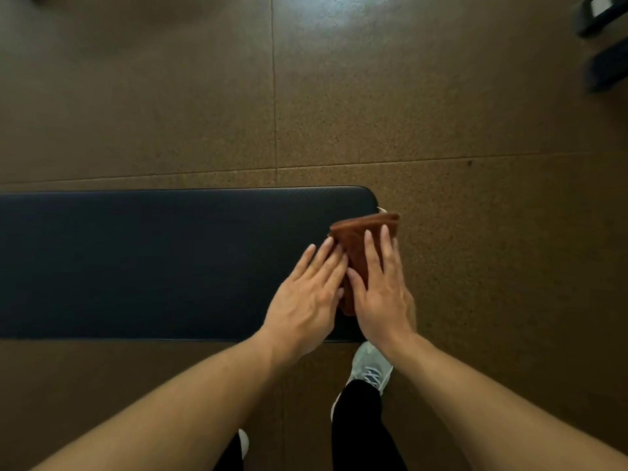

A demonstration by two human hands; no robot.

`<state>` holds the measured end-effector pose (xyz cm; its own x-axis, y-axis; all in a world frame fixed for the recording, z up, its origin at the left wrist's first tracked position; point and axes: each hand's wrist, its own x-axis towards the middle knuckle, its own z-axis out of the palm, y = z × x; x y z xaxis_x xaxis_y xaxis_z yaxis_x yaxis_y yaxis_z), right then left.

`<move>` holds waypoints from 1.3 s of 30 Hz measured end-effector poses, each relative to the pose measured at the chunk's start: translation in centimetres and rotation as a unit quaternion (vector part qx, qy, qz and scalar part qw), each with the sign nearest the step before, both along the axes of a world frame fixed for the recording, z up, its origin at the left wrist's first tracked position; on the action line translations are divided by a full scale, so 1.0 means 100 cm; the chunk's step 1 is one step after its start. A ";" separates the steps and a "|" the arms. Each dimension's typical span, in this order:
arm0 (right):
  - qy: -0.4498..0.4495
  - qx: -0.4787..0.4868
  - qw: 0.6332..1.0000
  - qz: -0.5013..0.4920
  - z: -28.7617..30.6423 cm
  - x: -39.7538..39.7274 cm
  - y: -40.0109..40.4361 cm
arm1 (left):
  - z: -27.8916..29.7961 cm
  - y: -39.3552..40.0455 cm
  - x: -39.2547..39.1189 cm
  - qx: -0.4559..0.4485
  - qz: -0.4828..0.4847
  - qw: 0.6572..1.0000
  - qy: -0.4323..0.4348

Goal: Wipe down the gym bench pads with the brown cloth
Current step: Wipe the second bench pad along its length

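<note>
A long black bench pad (153, 263) runs from the left edge to just right of centre. The folded brown cloth (356, 239) lies on its right end and hangs slightly past the pad's edge. My right hand (380, 294) presses flat on the cloth with fingers spread, covering its right half. My left hand (306, 300) lies flat beside it, fingertips touching the cloth's left edge and palm on the pad. The cloth's near end is hidden under both hands.
Brown speckled rubber floor tiles (475, 130) surround the bench. Dark gym equipment (605, 45) sits at the top right corner. My grey shoe (372, 367) and black trouser leg stand just below the pad's right end.
</note>
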<state>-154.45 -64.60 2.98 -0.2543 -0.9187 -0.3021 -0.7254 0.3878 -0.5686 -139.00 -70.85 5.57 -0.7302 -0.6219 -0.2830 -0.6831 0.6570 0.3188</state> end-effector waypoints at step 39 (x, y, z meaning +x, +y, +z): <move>0.192 0.091 0.976 0.058 0.014 0.096 -0.156 | 0.022 -0.051 0.167 0.083 0.202 0.973 0.076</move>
<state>-144.85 -80.19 4.34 -0.2779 -0.8882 -0.3659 -0.9163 0.3595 -0.1767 -122.33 -75.92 7.81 -0.4776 -0.8214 -0.3118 -0.8111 0.2757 0.5159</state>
